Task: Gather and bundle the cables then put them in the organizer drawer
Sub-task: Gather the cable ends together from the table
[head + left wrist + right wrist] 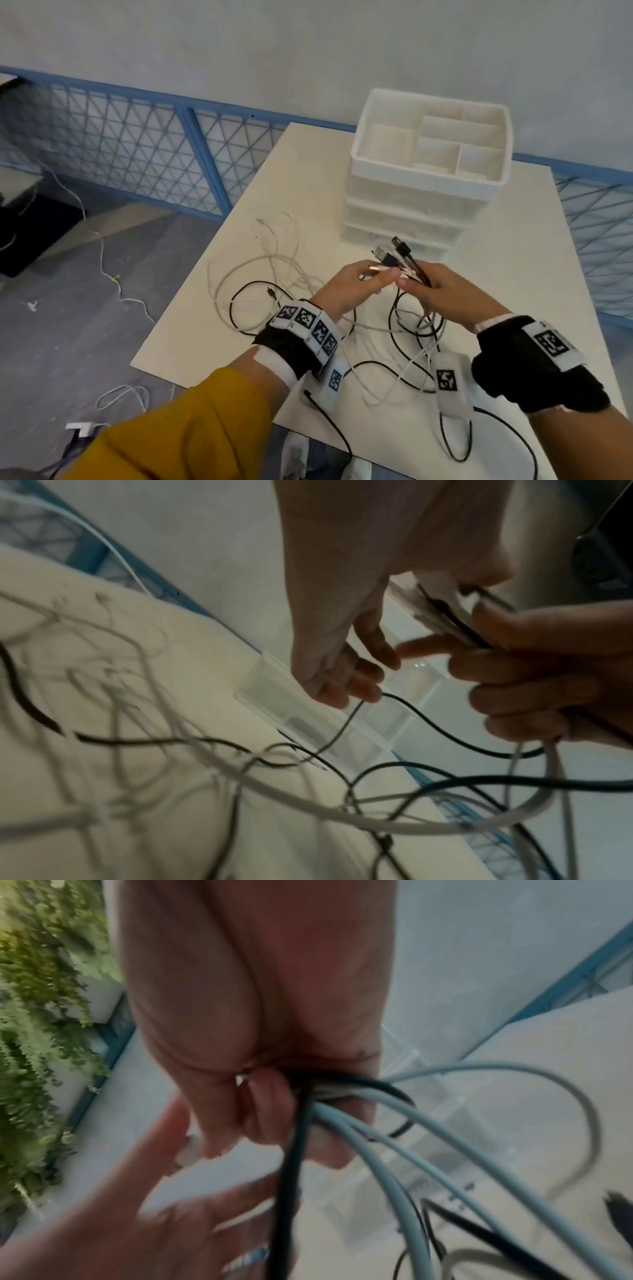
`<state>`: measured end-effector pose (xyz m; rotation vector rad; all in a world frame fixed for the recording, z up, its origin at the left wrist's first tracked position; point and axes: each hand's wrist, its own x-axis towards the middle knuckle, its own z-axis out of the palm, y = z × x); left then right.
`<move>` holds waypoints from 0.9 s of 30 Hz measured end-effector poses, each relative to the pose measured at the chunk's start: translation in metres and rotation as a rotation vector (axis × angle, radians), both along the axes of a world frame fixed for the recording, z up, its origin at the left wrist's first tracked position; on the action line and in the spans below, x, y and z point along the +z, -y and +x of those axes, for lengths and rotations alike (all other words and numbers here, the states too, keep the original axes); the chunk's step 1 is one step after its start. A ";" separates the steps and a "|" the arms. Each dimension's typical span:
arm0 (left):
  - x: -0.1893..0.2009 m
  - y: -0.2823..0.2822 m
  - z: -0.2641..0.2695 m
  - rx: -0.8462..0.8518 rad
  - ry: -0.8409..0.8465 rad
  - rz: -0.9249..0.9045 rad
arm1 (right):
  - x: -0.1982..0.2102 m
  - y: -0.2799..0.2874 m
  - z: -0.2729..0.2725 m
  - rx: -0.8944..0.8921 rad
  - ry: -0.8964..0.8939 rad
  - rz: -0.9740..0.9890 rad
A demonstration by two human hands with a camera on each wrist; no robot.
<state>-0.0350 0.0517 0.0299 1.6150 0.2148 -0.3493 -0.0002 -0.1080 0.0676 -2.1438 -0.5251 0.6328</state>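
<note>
My right hand point(442, 291) grips the cables point(404, 260) in a fist, plug ends sticking up past my knuckles. My left hand point(352, 286) pinches the plug ends between thumb and fingers point(363, 669), touching the right. Both are raised over the table point(513, 274), just in front of the organizer point(428, 178). Its drawers are closed. Loose black and white cable loops trail down from my fist onto the table.

Both hands raised just in front of the organizer point(428, 161), fingertips meeting: right hand point(448, 291) fisted round cable ends point(400, 255), left hand point(352, 284) pinching them w/ thumb & forefinger.
</note>
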 end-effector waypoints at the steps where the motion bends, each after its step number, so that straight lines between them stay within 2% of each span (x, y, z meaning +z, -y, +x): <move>1: 0.000 -0.010 -0.005 -0.009 0.007 0.027 | 0.003 0.001 0.005 -0.063 0.040 -0.024; 4: -0.011 -0.043 -0.020 -0.068 0.050 0.177 | 0.020 0.001 0.024 -0.278 0.106 0.037; 7: -0.038 -0.077 -0.042 -0.021 0.110 0.536 | 0.056 0.000 0.031 -0.344 0.228 0.168; 10: -0.069 -0.100 -0.059 0.027 -0.003 0.830 | 0.074 0.004 0.038 -0.446 0.316 0.236; 13: -0.073 -0.107 -0.067 -0.046 -0.109 0.926 | 0.087 0.002 0.048 -0.469 0.312 0.300; 16: -0.074 -0.106 -0.065 -0.154 -0.135 0.990 | 0.090 0.000 0.052 -0.482 0.307 0.361; 18: -0.073 -0.095 -0.060 -0.168 -0.118 1.033 | 0.090 0.006 0.053 -0.512 0.287 0.426; 21: -0.067 -0.081 -0.052 -0.042 0.055 1.067 | 0.095 0.012 0.054 -0.552 0.275 0.498; 23: -0.059 -0.064 -0.044 0.097 0.226 0.919 | 0.094 0.014 0.052 -0.555 0.280 0.502; 24: -0.056 -0.054 -0.039 0.106 0.292 0.818 | 0.093 0.014 0.051 -0.545 0.286 0.503; 27: -0.055 -0.021 -0.024 -0.027 0.331 0.658 | 0.091 0.011 0.047 -0.517 0.302 0.474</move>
